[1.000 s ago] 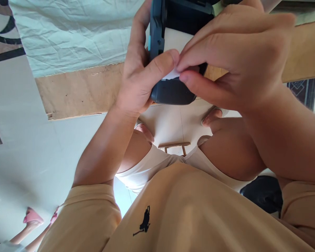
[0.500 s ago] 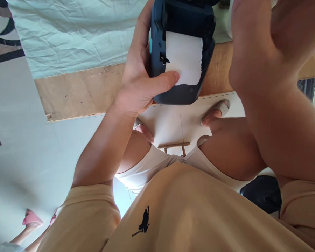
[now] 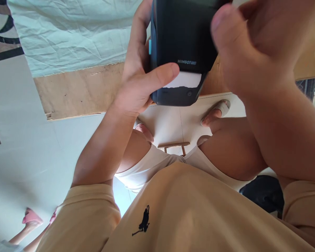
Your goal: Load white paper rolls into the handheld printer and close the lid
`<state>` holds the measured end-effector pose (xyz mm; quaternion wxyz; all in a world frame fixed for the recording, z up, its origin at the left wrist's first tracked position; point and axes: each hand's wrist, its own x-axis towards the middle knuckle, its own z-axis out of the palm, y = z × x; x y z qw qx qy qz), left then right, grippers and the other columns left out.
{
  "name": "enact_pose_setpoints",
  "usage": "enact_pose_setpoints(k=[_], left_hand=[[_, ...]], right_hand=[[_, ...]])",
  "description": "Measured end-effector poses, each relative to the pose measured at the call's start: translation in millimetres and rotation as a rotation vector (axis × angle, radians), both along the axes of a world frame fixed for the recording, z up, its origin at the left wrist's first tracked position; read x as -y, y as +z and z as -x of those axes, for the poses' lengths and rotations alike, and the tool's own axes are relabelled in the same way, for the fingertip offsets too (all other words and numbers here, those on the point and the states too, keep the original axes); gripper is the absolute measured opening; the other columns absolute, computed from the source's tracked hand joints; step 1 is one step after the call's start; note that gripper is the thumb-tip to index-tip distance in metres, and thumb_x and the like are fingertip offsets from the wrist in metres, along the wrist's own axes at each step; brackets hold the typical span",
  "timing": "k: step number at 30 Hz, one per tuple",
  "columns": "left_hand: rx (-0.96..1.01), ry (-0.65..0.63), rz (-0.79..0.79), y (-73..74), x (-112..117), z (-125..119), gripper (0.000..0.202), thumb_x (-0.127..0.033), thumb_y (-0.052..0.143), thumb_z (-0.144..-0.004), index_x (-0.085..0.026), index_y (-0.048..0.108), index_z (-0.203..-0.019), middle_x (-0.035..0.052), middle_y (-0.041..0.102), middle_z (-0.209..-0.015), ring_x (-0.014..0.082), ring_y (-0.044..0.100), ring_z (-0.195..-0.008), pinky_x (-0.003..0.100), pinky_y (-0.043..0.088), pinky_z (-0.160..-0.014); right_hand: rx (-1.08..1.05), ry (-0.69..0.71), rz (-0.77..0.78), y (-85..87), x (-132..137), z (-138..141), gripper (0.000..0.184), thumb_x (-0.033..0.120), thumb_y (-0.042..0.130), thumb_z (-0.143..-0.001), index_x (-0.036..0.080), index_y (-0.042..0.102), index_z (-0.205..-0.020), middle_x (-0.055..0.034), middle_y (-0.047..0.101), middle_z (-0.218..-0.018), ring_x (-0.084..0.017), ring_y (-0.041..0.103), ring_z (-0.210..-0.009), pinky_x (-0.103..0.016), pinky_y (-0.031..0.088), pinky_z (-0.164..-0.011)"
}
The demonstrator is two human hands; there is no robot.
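Note:
A dark label printer (image 3: 186, 38) marked NIIMBOT is held near the top of the head view, its lid down over the inside. White label paper (image 3: 187, 79) sticks out below the lid. My left hand (image 3: 144, 70) is closed round the printer's left side, its thumb resting by the lid's lower edge and the paper. My right hand (image 3: 259, 45) is at the lid's right edge, thumb against or very near it. Its other fingers are blurred and partly hidden behind the thumb and palm.
A wooden table edge (image 3: 81, 91) runs beneath the printer, with a pale green cloth (image 3: 76, 35) over the tabletop. My knees are below it, above a wooden bar (image 3: 173, 145). Another person's foot in a pink slipper (image 3: 31, 217) shows at the lower left.
The printer's lid has come down over the compartment and the paper, leaving just a strip of paper showing. My right hand has moved left to the lid; my left hand keeps its hold.

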<state>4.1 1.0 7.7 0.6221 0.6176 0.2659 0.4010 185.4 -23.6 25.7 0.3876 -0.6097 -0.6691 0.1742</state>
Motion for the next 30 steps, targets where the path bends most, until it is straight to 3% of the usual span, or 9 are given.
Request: enact_pose_setpoints(k=[1,2,5,8,13,17,23,28,30], left_hand=[[-0.029,-0.034,-0.014,1.6,2,-1,0.053,-0.05,0.06,-0.062,-0.026,0.047,-0.107,0.0007,0.054,-0.106,0.0218,0.054,-0.101,0.03,0.047,-0.082],[-0.042,0.047,0.017,3.7,5,-3,0.046,-0.053,0.053,-0.068,-0.025,0.048,-0.105,0.0017,0.055,-0.103,0.0206,0.055,-0.098,0.03,0.047,-0.08],[-0.029,0.188,0.155,11.4,16,-10,0.025,-0.038,0.048,-0.076,-0.021,0.053,-0.094,0.004,0.056,-0.088,0.0168,0.056,-0.083,0.026,0.047,-0.068],[0.031,0.211,0.231,17.3,22,-15,0.016,-0.028,0.048,-0.077,-0.019,0.054,-0.089,0.0048,0.055,-0.083,0.0154,0.054,-0.076,0.026,0.046,-0.062],[0.087,0.199,0.277,17.7,19,-15,0.013,-0.023,0.05,-0.076,-0.019,0.053,-0.087,0.0046,0.052,-0.079,0.0143,0.053,-0.072,0.025,0.043,-0.058],[0.146,0.199,0.319,15.0,17,-14,0.011,-0.017,0.049,-0.074,-0.019,0.05,-0.085,0.0038,0.051,-0.076,0.0131,0.053,-0.069,0.025,0.043,-0.057],[0.11,0.177,0.339,16.7,16,-15,0.011,-0.021,0.048,-0.075,-0.017,0.051,-0.085,0.0048,0.051,-0.077,0.012,0.052,-0.069,0.023,0.043,-0.057],[0.111,0.171,0.342,18.9,19,-17,0.012,-0.021,0.047,-0.076,-0.016,0.052,-0.086,0.0053,0.051,-0.08,0.0114,0.052,-0.071,0.022,0.045,-0.059],[0.113,0.164,0.334,18.8,20,-18,0.012,-0.021,0.046,-0.077,-0.017,0.052,-0.086,0.0046,0.051,-0.078,0.0098,0.051,-0.068,0.021,0.044,-0.057]], right_hand=[[0.045,0.062,-0.013,-0.8,1,2,0.055,0.056,0.033,-0.074,0.013,0.045,-0.107,0.001,0.047,-0.106,-0.002,0.045,-0.101,-0.014,0.04,-0.083],[0.078,0.142,-0.009,-1.6,2,3,0.058,0.056,0.033,-0.074,0.014,0.04,-0.112,0.0014,0.044,-0.111,-0.001,0.043,-0.105,-0.013,0.04,-0.088],[0.077,0.329,0.001,-4.5,2,7,0.064,0.05,0.036,-0.075,0.01,0.025,-0.124,-0.0004,0.036,-0.122,0.0,0.037,-0.116,-0.011,0.033,-0.105],[0.029,0.394,0.035,-7.5,-2,8,0.068,0.049,0.037,-0.075,0.009,0.017,-0.126,-0.0008,0.035,-0.122,0.001,0.037,-0.117,-0.01,0.032,-0.107],[-0.018,0.413,0.073,-7.5,-7,8,0.068,0.052,0.033,-0.073,0.009,0.019,-0.124,0.0005,0.039,-0.114,0.001,0.041,-0.112,-0.009,0.034,-0.103],[0.0,0.375,0.065,-5.2,-5,9,0.067,0.052,0.032,-0.071,0.007,0.024,-0.121,-0.0003,0.035,-0.12,0.001,0.039,-0.112,-0.008,0.033,-0.101],[0.019,0.325,0.063,-2.5,-1,13,0.068,0.053,0.032,-0.073,0.005,0.028,-0.121,-0.0015,0.033,-0.12,0.001,0.038,-0.112,-0.008,0.032,-0.104],[0.115,0.247,0.197,18.6,13,10,0.066,0.054,0.024,-0.073,0.013,0.026,-0.125,0.003,0.033,-0.122,-0.001,0.033,-0.117,-0.004,0.035,-0.096],[0.031,0.185,0.262,27.8,27,1,0.062,0.051,0.029,-0.072,0.016,0.029,-0.124,0.0035,0.036,-0.117,-0.003,0.032,-0.119,-0.003,0.036,-0.091]])
